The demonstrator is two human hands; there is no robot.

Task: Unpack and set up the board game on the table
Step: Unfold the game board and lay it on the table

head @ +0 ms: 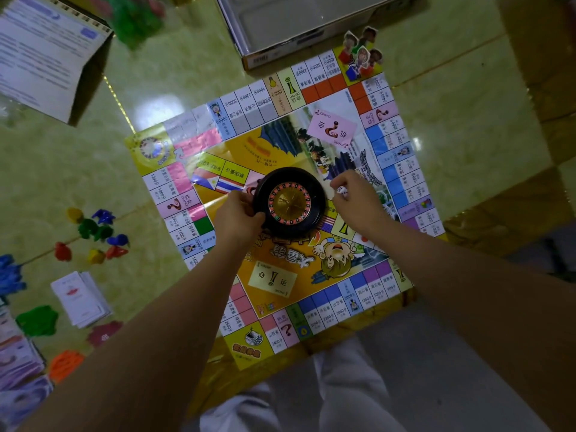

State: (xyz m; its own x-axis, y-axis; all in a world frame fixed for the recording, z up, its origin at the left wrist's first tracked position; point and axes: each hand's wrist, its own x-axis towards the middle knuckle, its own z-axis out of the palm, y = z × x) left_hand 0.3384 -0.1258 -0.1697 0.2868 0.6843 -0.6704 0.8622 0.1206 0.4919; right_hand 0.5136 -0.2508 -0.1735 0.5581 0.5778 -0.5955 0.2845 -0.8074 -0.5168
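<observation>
Board: we find the game board [237, 145] unfolded flat on the green table [156, 82], turned at an angle to us.
Wheel: the roulette wheel [290, 202] sits at the board's centre, between the two hands.
Left hand: the left hand [238, 216] grips the wheel's left rim, fingers curled over the black edge.
Right hand: the right hand [355, 198] is just beside the wheel's right rim. We cannot tell whether it touches it. Its curled fingertips pinch a small white die [342, 191].
Card spaces: we note a pink card stack [332, 127] on the board beyond the wheel and a yellow card stack [272, 279] on the near side.
Pawns: the character pawns [361, 54] stand grouped on the far right corner square.
Box: the open box [299, 23] lies past the board's far edge.
Left of board: we see loose coloured pieces [93, 235], a stack of white cards [82, 297], banknotes [18, 363] and, further off, a printed sheet [46, 54].
</observation>
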